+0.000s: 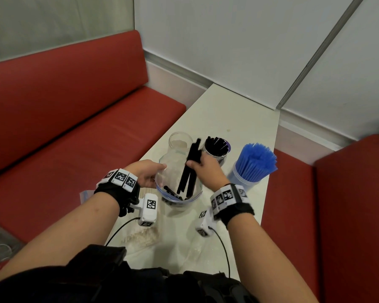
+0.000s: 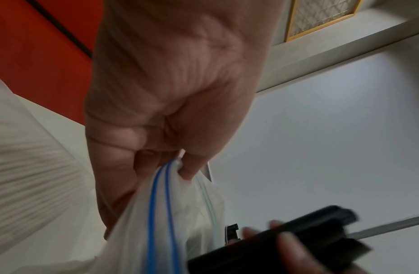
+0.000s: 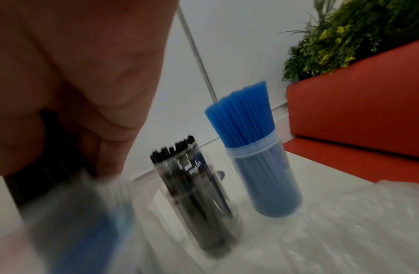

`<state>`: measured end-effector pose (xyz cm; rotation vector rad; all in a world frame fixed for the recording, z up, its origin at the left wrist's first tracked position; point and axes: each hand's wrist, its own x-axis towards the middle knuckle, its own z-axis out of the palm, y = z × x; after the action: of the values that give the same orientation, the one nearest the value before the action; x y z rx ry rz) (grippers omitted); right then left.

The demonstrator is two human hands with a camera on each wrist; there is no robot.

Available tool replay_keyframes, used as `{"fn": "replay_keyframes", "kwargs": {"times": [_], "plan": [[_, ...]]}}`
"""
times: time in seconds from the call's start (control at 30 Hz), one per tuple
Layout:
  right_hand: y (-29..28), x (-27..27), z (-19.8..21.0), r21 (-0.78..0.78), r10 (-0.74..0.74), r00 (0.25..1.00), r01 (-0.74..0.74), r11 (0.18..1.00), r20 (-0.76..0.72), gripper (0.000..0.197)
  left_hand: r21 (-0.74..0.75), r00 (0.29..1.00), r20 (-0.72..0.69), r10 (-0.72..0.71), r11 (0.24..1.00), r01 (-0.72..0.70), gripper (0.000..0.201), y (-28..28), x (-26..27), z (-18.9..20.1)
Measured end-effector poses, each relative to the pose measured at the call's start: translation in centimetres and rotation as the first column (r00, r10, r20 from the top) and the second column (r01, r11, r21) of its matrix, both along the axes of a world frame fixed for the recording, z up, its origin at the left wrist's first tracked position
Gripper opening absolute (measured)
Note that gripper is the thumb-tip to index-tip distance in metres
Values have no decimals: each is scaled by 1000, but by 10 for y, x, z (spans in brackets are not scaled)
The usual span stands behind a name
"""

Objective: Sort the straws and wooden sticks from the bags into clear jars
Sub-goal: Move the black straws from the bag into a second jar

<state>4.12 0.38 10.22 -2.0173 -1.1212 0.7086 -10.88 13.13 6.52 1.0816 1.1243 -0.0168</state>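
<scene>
Two hands worked over a clear zip bag (image 1: 179,189) held above the pale table (image 1: 239,110). The left hand (image 1: 148,173) pinched the bag's blue-lined rim (image 2: 161,185) between thumb and curled fingers, keeping its mouth wide. The right hand (image 1: 206,166) was clenched around a bundle of black straws (image 1: 189,169), whose lower ends stood inside the bag while the upper ends rose past the fingers; more black straws lay loose at the bag's bottom. Just beyond the right hand stood a clear jar of black straws (image 3: 192,185), upright and partly filled. To its right, near but apart, stood a jar packed with blue straws (image 3: 257,157), their tops fanning out above the rim. Behind the bag, an empty-looking clear jar (image 1: 179,141) stood upright. A bag of pale wooden sticks (image 1: 142,235) lay flat on the table under the left wrist, blurred. Red bench seats (image 1: 74,106) flanked the table on both sides.
</scene>
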Motion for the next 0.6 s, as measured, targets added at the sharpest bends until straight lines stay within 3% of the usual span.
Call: {"fn": "replay_keyframes", "kwargs": {"times": [0.1, 0.23, 0.33, 0.6], "plan": [[6, 33, 43, 199, -130, 991, 128, 972, -4, 18, -3, 1000, -8, 7, 1000, -7, 20, 0, 0, 1], [10, 80, 89, 418, -328, 945, 291, 860, 17, 23, -18, 1000, 3, 11, 1000, -11, 21, -3, 0, 1], [14, 98, 87, 400, -421, 905, 364, 841, 62, 23, -18, 1000, 3, 7, 1000, -7, 21, -4, 0, 1], [34, 100, 59, 296, -382, 918, 337, 894, 108, 26, -40, 999, 24, 32, 999, -31, 20, -2, -1, -1]]}}
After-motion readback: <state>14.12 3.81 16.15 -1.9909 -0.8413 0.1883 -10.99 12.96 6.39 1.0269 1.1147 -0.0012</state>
